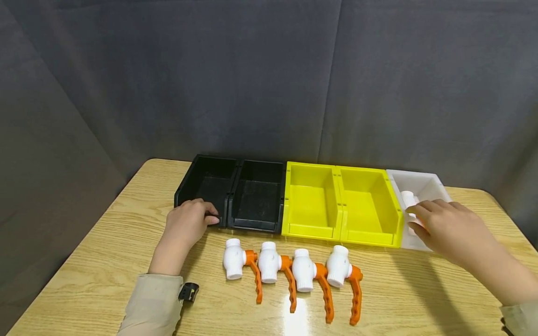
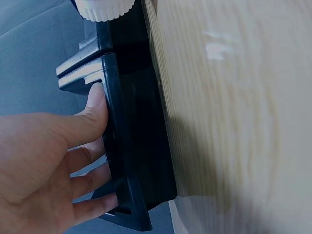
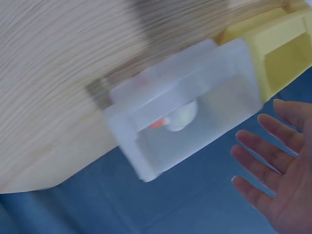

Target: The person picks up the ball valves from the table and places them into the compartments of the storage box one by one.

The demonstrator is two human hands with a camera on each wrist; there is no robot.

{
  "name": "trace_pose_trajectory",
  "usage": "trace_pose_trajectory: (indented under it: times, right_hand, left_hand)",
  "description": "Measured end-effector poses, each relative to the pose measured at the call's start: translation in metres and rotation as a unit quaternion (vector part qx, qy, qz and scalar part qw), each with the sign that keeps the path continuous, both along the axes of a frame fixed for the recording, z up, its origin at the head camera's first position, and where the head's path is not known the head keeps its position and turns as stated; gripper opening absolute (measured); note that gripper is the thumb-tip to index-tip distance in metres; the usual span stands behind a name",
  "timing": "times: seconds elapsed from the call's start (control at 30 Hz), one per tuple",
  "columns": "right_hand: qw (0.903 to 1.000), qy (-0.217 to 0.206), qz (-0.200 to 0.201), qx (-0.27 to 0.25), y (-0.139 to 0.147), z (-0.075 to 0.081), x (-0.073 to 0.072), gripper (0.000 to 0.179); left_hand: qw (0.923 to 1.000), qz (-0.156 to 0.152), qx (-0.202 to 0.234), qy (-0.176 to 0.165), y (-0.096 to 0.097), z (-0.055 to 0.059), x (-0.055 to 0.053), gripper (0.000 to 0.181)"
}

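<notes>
My left hand [image 1: 190,223] rests its fingertips on the front edge of the leftmost black bin [image 2: 139,141], holding nothing. The thumb lies near the corner beside the second black bin [image 1: 256,200]. At the right, my right hand [image 1: 451,228] hovers over the white bin [image 3: 170,100], its fingers spread and relaxed in the right wrist view. Inside that bin lies a white ball valve [image 3: 183,117] with a bit of orange showing; my hand partly covers it in the head view. Several white ball valves [image 1: 269,263] with orange lever handles stand in a row on the table in front of the bins.
Two yellow bins [image 1: 313,205] sit between the black bins and the white one, all side by side on the wood-grain table [image 1: 105,261]. A grey curtain [image 1: 252,79] hangs behind the table. A black device [image 1: 189,292] is at the left sleeve.
</notes>
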State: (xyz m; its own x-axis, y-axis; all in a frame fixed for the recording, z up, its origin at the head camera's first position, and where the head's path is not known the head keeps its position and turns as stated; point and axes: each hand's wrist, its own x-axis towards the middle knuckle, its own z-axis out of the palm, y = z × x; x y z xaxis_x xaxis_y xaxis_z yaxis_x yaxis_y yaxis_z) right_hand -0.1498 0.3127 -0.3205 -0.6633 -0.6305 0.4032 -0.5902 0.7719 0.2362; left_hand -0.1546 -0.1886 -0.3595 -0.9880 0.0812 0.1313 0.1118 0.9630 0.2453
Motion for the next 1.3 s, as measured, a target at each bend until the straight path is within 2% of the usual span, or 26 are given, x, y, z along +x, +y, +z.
trace_pose_trajectory:
  times: [0.43,0.7,0.8,0.97,1.03,1.3]
  right_hand:
    - [0.9996,-0.002,0.027,0.008,-0.031,0.002,0.024,0.039]
    - [0.9975,0.021,0.066,-0.01,-0.045,-0.002,0.033,0.032]
    - [0.9967,0.025,0.076,-0.014,-0.05,-0.004,0.037,0.037]
    - [0.9967,0.028,0.075,-0.017,-0.061,-0.006,0.044,0.067]
    - [0.9968,0.03,0.073,-0.017,-0.065,-0.006,0.046,0.073]
    - [0.9962,0.035,0.079,-0.012,-0.073,-0.009,0.051,0.072]
  left_hand:
    - [1.0,0.001,0.0,0.002,0.001,0.0,0.0,0.02]
    - [1.0,-0.001,0.001,0.005,-0.001,-0.001,0.0,0.019]
    - [1.0,-0.001,0.002,0.006,-0.001,-0.001,0.0,0.019]
    - [1.0,0.0,0.002,0.003,-0.001,-0.001,0.0,0.019]
    - [1.0,0.001,0.003,0.001,0.0,0.0,0.0,0.019]
    - [1.0,0.0,0.004,0.004,0.0,0.0,0.0,0.019]
